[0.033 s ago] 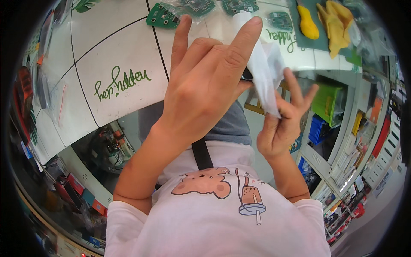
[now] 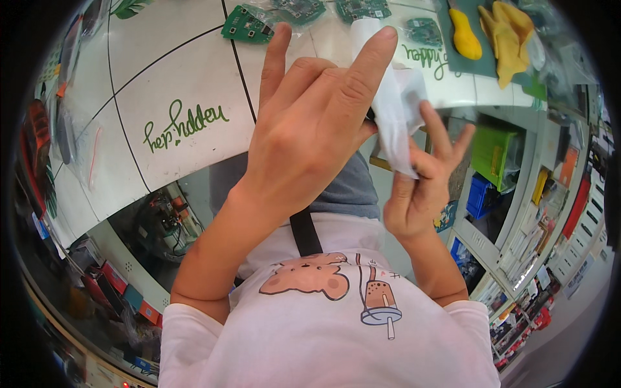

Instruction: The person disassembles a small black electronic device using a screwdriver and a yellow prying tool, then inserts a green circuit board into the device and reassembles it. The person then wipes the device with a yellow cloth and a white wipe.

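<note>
My left hand (image 2: pixel 304 129) is raised over the table's front edge, back of the hand up. Its index and little fingers stretch out, while the middle ones bend under. Between its thumb and palm a small dark edge shows; the rest of that item is hidden. A thin white wipe (image 2: pixel 391 107), crumpled and hanging in a strip, lies against the index finger's right side. The lower part of this wipe is pinched by my right hand (image 2: pixel 424 181), thumb against bent fingers, with two other fingers spread upward.
Green circuit boards (image 2: pixel 249 24), several in clear bags, lie along the far side of the white table (image 2: pixel 187 71). At the far right are a yellow-handled tool (image 2: pixel 464 35) and yellow gloves (image 2: pixel 508 39). Shelves with a green bin (image 2: pixel 495 155) and a blue bin (image 2: pixel 480 194) stand right.
My right hand has shifted slightly left, toward my left hand, and the wipe's lower end has moved with it. My left hand stays almost in place.
</note>
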Demonstrator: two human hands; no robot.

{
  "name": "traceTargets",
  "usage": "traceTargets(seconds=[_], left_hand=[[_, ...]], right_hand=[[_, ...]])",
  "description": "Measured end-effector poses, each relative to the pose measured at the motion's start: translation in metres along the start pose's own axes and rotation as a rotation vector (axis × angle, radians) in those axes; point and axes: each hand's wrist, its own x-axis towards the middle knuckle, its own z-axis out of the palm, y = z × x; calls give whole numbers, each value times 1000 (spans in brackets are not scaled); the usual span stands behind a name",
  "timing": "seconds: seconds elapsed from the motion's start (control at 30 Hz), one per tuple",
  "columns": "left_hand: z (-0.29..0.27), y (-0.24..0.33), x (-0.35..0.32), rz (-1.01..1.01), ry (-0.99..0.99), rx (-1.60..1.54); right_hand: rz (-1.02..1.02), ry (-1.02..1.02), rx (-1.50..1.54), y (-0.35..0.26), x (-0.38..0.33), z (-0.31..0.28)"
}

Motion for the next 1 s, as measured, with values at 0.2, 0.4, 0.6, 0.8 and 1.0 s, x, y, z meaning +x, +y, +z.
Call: traceTargets(seconds=[0.2,0.4,0.6,0.8,1.0], left_hand=[[6,-5,-1,33,79,28],[2,-1,-1,-4,14,26],[-1,3,0,-56,-17,32],[-2,2,0,-66,-54,10],[0,2,0,-40,-40,16]], right_hand=[[-83,46,49,1,21,15],[-75,-28,22,3,11,3],[-78,68,-96,14,18,13],[96,182,-77,21,13,11],[114,131,6,-9,2,16]])
